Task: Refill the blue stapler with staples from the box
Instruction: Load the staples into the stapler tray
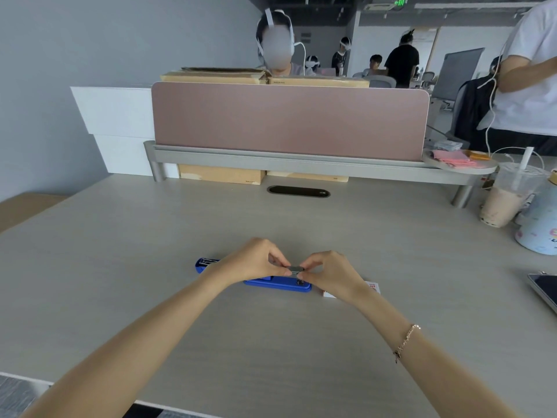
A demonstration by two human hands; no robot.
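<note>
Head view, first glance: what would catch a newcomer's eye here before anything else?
Mid-desk, the left hand and right hand pinch a short grey metal strip of staples between their fingertips, just above the long blue plastic stapler lying opened flat on the pale wood-grain desk. A small white and red staple box peeks out behind the right wrist. Behind them, a wide dusty-pink desk divider fills the middle.

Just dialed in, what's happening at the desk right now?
A person is refilling a blue stapler lying opened out flat on the desk. The left hand and right hand pinch the two ends of a small strip of staples just above the stapler. The staple box sits behind the right wrist. The strip isn't loaded yet.
</note>
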